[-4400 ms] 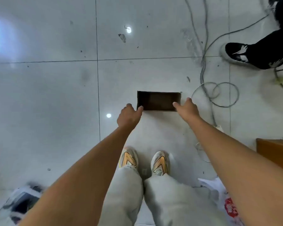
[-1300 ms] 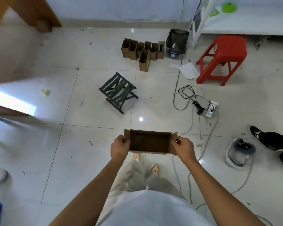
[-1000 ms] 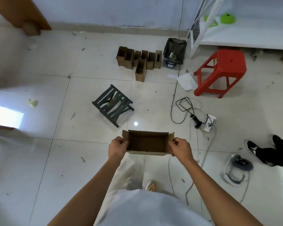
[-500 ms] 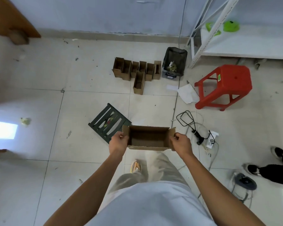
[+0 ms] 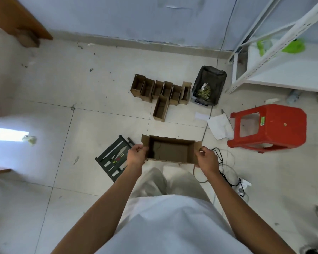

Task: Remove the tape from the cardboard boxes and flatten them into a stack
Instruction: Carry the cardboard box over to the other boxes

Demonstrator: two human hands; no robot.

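I hold an open brown cardboard box (image 5: 171, 150) in front of me, above the floor, its opening facing up. My left hand (image 5: 137, 156) grips its left end flap and my right hand (image 5: 206, 159) pinches its right end flap. Farther ahead near the wall, several open cardboard boxes (image 5: 161, 92) stand in a row on the tiles, with one more box (image 5: 161, 108) set in front of the row.
A dark folding stool (image 5: 113, 159) lies on the floor just left of the held box. A red plastic stool (image 5: 268, 126), a black mesh bin (image 5: 208, 86), white paper (image 5: 220, 126), cables with a power strip (image 5: 243, 186) and a white shelf (image 5: 283, 66) are to the right.
I lifted the box off the floor and carried it forward toward the row of boxes. The folding stool and row have come closer in view. Both hands kept their hold.
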